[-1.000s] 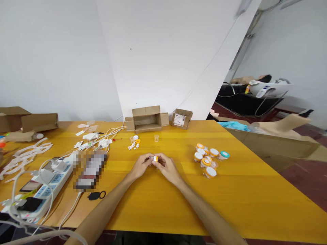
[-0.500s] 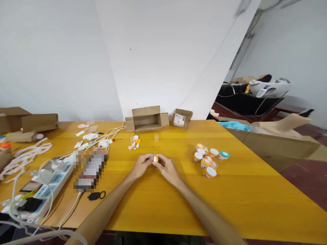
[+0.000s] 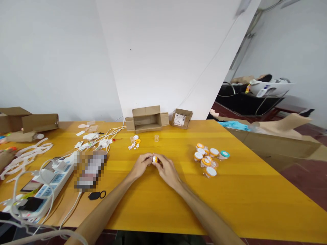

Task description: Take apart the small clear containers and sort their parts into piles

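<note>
Between my two hands, just above the middle of the wooden table [image 3: 163, 204], is a small jar with a white and orange lid [image 3: 154, 159]. My left hand [image 3: 140, 166] has its fingers closed on the jar's left side. The fingers of my right hand [image 3: 166, 168] pinch the lid side from the right. Most of the jar's body is hidden by my fingers. Beyond my hands lie small white and orange parts [image 3: 138, 141] and white perforated pieces [image 3: 131, 146]. A clear cup [image 3: 156, 137] stands a little to their right.
Several lidded jars [image 3: 206, 162] cluster at the right, one with a teal lid [image 3: 224, 154]. An open cardboard box [image 3: 146, 127] and a smaller box [image 3: 182, 119] stand by the wall. Leftward are a power strip [image 3: 55, 185], cables, a phone and another person's hand [image 3: 5, 159].
The lidded jar has turned slightly between my fingers, and my right hand has shifted a little around it. At the far left, the other person's hand has moved slightly.
</note>
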The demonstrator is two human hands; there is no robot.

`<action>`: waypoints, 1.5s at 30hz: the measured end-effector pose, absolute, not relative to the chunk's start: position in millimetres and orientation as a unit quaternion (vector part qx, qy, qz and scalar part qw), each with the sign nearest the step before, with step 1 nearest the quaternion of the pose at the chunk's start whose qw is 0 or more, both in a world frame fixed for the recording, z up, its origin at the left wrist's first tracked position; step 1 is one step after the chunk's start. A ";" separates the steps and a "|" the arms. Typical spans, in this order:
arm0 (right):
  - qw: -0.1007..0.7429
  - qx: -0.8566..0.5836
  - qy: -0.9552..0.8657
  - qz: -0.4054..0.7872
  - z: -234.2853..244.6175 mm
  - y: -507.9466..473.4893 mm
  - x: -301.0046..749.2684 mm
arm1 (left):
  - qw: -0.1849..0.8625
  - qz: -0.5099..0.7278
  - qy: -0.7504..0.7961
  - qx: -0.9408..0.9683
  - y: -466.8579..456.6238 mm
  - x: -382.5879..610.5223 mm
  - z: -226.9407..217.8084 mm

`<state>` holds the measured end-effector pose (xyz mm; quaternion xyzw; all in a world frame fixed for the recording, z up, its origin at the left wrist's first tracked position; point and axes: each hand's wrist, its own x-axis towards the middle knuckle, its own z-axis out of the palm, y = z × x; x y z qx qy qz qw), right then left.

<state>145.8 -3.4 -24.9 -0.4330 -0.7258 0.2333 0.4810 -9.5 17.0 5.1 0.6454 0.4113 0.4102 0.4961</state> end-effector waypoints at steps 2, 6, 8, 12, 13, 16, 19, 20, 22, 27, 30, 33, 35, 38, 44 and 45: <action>0.474 -0.438 -0.731 0.220 -25.2 -4.5 144.7 | 0.498 0.416 0.405 0.645 16.9 -8.7 5.5; 0.444 -0.454 -0.750 0.183 -23.5 -8.0 142.5 | 0.498 0.426 0.389 0.647 15.6 -7.4 6.2; 0.445 -0.456 -0.749 0.183 -22.2 -8.6 142.7 | 0.497 0.427 0.387 0.649 15.7 -8.1 5.8; 0.479 -0.445 -0.713 0.254 -20.8 -4.5 148.1 | 0.484 0.423 0.408 0.648 18.2 -12.5 4.2; 0.483 -0.444 -0.703 0.276 -20.7 -3.1 149.7 | 0.481 0.424 0.411 0.648 18.9 -13.7 3.9; 0.485 -0.438 -0.681 0.332 -20.3 -0.1 152.4 | 0.470 0.425 0.406 0.658 19.5 -16.0 3.7; 0.494 -0.432 -0.660 0.364 -19.1 0.9 152.1 | 0.460 0.426 0.397 0.671 18.3 -15.9 4.1; 0.498 -0.433 -0.657 0.366 -18.8 1.2 152.0 | 0.457 0.428 0.396 0.672 17.9 -15.7 4.3; 0.498 -0.436 -0.658 0.359 -19.0 2.1 152.5 | 0.450 0.434 0.396 0.673 17.4 -15.5 4.4; 0.447 -0.438 -0.679 0.384 -21.9 4.4 154.0 | 0.437 0.457 0.411 0.656 17.5 -16.3 2.6; 0.434 -0.422 -0.691 0.396 -22.7 3.7 152.4 | 0.423 0.485 0.415 0.644 17.2 -15.9 0.9; 0.432 -0.420 -0.711 0.363 -23.2 2.0 150.1 | 0.408 0.511 0.409 0.636 16.5 -14.6 0.5; 0.428 -0.426 -0.723 0.336 -23.5 1.2 148.9 | 0.401 0.516 0.405 0.639 15.8 -14.0 1.1; 0.433 -0.430 -0.720 0.332 -22.9 1.1 148.2 | 0.380 0.513 0.409 0.652 14.5 -13.8 2.3; 0.509 -0.404 -0.637 0.414 -19.7 5.5 149.3 | 0.353 0.489 0.417 0.680 13.6 -13.5 1.0; 0.517 -0.404 -0.630 0.416 -19.6 6.4 149.7 | 0.359 0.484 0.412 0.683 13.5 -13.1 0.8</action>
